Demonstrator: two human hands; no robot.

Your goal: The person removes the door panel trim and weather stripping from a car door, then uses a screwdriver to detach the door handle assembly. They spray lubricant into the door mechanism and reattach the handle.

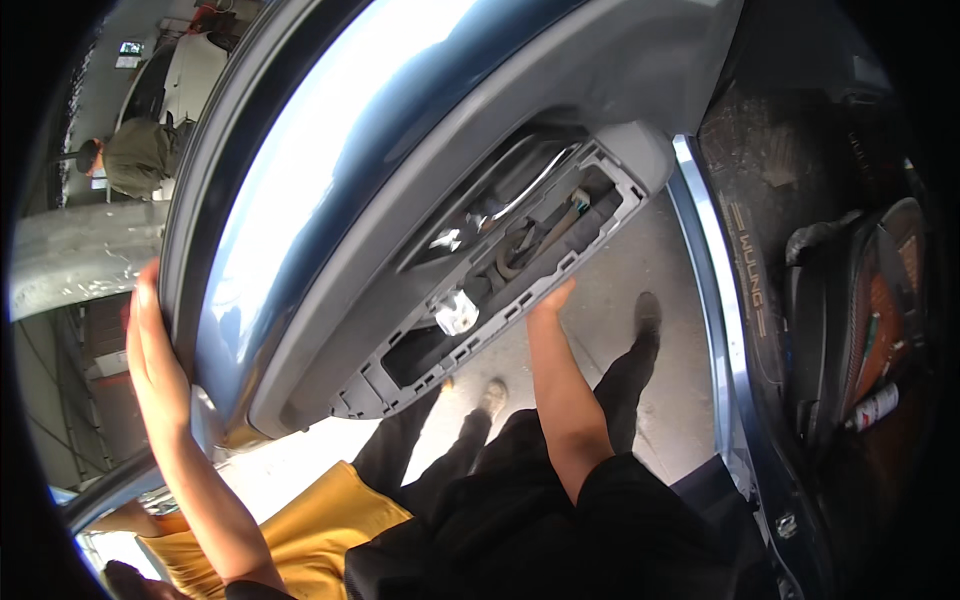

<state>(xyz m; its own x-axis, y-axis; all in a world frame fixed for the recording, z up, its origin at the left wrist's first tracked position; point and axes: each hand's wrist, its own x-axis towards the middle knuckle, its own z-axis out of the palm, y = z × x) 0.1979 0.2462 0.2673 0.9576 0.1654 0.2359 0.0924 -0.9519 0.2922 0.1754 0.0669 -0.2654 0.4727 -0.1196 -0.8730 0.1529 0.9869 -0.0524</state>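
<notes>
Head view: an opened blue car door (265, 225) fills the middle, slanting from lower left to upper right, its grey panel (330, 330) toward the person.
Armrest: its frame (577, 262) lies exposed on that panel, a long slot with notches along the rim.
Slot: dark wires (512, 262) run inside, with a shiny bracket (458, 314) nearer the lower end.
Handle: chrome (533, 186), in a recess just beside the slot.
Left hand (158, 350): laid along the door's outer edge, fingers straight, close together and pointing up.
Right hand (552, 296): at the armrest's underside, partly behind it; I cannot tell how its fingers are set.
Co-worker: someone in a yellow shirt (320, 520), near the left forearm.
Right side: past the blue sill (715, 290), a white-and-red can (876, 408) lies tilted in the dark car interior.
Floor (670, 262): grey, sunlit in patches below the door.
</notes>
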